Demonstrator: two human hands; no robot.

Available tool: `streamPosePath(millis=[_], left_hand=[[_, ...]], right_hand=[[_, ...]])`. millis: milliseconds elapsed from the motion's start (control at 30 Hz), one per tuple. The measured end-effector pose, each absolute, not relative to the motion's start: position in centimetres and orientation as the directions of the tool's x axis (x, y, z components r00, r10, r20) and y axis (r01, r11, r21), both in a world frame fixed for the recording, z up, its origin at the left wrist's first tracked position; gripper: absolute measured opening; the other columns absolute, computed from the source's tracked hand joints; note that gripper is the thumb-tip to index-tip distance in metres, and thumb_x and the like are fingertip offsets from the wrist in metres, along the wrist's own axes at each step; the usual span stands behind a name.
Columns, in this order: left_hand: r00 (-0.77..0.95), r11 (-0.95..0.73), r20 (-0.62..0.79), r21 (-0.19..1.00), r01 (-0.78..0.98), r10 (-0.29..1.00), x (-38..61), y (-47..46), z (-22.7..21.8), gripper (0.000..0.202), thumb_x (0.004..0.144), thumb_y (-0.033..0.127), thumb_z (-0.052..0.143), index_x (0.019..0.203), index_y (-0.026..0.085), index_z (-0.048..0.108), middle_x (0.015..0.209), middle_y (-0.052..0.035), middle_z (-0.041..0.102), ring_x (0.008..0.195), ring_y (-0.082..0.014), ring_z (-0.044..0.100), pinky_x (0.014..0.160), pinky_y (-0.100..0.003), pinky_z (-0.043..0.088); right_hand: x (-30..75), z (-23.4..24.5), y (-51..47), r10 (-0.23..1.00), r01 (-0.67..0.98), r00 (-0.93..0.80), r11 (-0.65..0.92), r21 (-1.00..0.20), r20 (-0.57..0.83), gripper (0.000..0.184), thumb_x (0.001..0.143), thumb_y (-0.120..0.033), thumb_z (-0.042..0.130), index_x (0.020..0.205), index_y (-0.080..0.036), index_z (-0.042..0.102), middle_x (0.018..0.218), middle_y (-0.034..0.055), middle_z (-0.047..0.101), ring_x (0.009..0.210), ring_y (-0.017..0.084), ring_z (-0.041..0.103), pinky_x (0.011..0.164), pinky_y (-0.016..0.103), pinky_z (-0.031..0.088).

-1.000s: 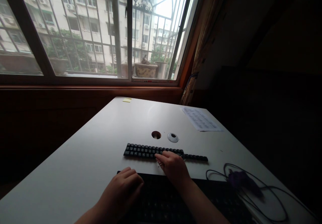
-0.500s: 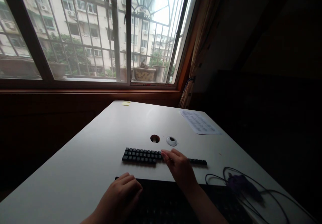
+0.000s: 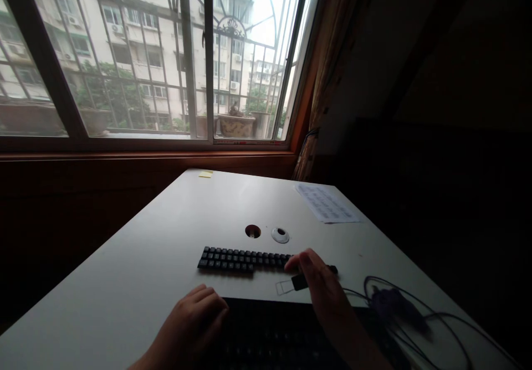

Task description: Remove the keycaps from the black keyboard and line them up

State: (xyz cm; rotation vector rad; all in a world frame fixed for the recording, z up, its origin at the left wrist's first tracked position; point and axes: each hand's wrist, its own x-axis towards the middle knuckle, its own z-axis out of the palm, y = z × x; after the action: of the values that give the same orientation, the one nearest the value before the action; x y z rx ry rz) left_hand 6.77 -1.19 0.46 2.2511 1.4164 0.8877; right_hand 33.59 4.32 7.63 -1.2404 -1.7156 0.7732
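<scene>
A dark keyboard (image 3: pixel 266 320) lies across the near edge of my view, its details lost in shadow. My left hand (image 3: pixel 197 312) is closed over its far left corner, fingers bent together. Above the keyboard, my right hand (image 3: pixel 320 281) holds a keycap puller (image 3: pixel 299 282) with a black handle; its thin wire loops point left. The thumb and forefinger are lifted near the rows of loose black keycaps (image 3: pixel 226 262). These keycaps stand side by side on the table behind the keyboard, and my right hand hides part of the rows.
The white table (image 3: pixel 137 248) has a round cable hole (image 3: pixel 252 231), with its grey cover (image 3: pixel 280 235) beside it. A printed sheet (image 3: pixel 328 204) and a yellow sticky note (image 3: pixel 205 174) lie farther back. On the right is a dark purple bundle (image 3: pixel 397 306) with black cables. A barred window (image 3: pixel 158 60) stands behind.
My right hand has moved right, away from the middle of the keycap rows, and its fingertips have opened. The keycap puller now shows beneath it. My left hand stays on the keyboard corner.
</scene>
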Motion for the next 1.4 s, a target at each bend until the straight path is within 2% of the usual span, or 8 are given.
streamPosePath(millis=[100,167,267,367,467,667,867,1400], left_hand=[[0.19,-0.349,0.303,0.657,0.668,0.934,6.0,-0.8,0.9,0.019,0.095,0.028,0.048,0.088,0.021,0.064,0.086,-0.0048,0.066,0.079,-0.0192,0.064,0.07,-0.028,0.051],[0.024,-0.242,0.298,0.723,0.647,0.954,5.1,-0.3,1.0,0.021,0.094,0.034,0.049,0.091,0.021,0.065,0.089,-0.0049,0.068,0.078,-0.02,0.066,0.069,-0.029,0.053],[-0.203,-0.111,0.277,0.804,0.585,0.939,3.5,0.7,0.6,0.029,0.092,0.04,0.049,0.107,0.021,0.063,0.103,-0.0075,0.069,0.089,-0.0236,0.069,0.074,-0.034,0.057],[-0.311,-0.028,0.235,0.836,0.548,0.921,2.4,1.5,-0.3,0.036,0.089,0.042,0.05,0.115,0.02,0.06,0.116,-0.0102,0.067,0.103,-0.0271,0.067,0.083,-0.039,0.057],[-0.335,-0.005,0.205,0.859,0.512,0.92,2.0,2.0,-1.5,0.039,0.087,0.04,0.05,0.119,0.018,0.057,0.126,-0.0123,0.064,0.117,-0.0279,0.061,0.098,-0.044,0.051],[-0.293,0.016,0.16,0.856,0.517,0.943,2.0,2.0,-2.7,0.045,0.085,0.035,0.052,0.127,0.019,0.052,0.128,-0.0126,0.062,0.122,-0.0276,0.058,0.106,-0.048,0.044],[-0.276,0.016,0.175,0.82,0.573,0.945,2.1,2.0,-2.6,0.046,0.083,0.034,0.053,0.127,0.018,0.053,0.126,-0.0126,0.063,0.123,-0.0284,0.056,0.104,-0.048,0.045],[-0.23,0.001,0.214,0.731,0.682,0.95,2.4,1.9,-2.1,0.046,0.084,0.03,0.051,0.128,0.019,0.054,0.125,-0.0107,0.064,0.121,-0.0284,0.055,0.102,-0.047,0.043]], right_hand=[[34.1,7.1,3.6,0.979,0.444,-0.09,0.204,-0.872,0.183,0.059,0.092,-0.067,0.034,0.078,-0.02,0.068,0.062,0.0014,0.055,0.056,0.016,0.051,0.052,0.026,0.04],[34.5,6.4,3.3,0.989,0.43,-0.07,0.146,-0.891,0.129,0.062,0.09,-0.071,0.036,0.078,-0.02,0.069,0.054,-0.0006,0.049,0.047,0.014,0.044,0.045,0.025,0.034],[35.1,5.3,2.9,0.993,0.392,-0.036,0.118,-0.912,0.113,0.063,0.086,-0.074,0.04,0.075,-0.019,0.069,0.054,0.0001,0.051,0.049,0.015,0.047,0.045,0.025,0.035],[35.7,4.1,2.7,0.997,0.369,0.004,0.065,-0.927,0.071,0.061,0.086,-0.073,0.041,0.075,-0.019,0.069,0.061,0.0018,0.056,0.054,0.016,0.05,0.049,0.025,0.039],[36.3,3.2,2.8,0.998,0.339,0.051,0.016,-0.941,0.035,0.059,0.086,-0.071,0.042,0.077,-0.02,0.069,0.074,0.004,0.062,0.064,0.018,0.054,0.055,0.025,0.044],[36.8,2.0,3.8,0.994,0.266,0.112,-0.037,-0.963,-0.007,0.057,0.086,-0.07,0.043,0.077,-0.021,0.069,0.089,0.006,0.066,0.078,0.021,0.057,0.058,0.025,0.046],[37.0,1.1,4.2,0.996,0.215,0.082,-0.044,-0.976,-0.027,0.053,0.088,-0.067,0.044,0.079,-0.021,0.07,0.08,0.0041,0.063,0.067,0.017,0.052,0.056,0.024,0.044],[36.3,1.8,3.9,0.999,0.194,0.027,-0.022,-0.981,-0.018,0.053,0.086,-0.067,0.049,0.077,-0.02,0.069,0.07,0.0015,0.058,0.059,0.014,0.049,0.052,0.023,0.04]])
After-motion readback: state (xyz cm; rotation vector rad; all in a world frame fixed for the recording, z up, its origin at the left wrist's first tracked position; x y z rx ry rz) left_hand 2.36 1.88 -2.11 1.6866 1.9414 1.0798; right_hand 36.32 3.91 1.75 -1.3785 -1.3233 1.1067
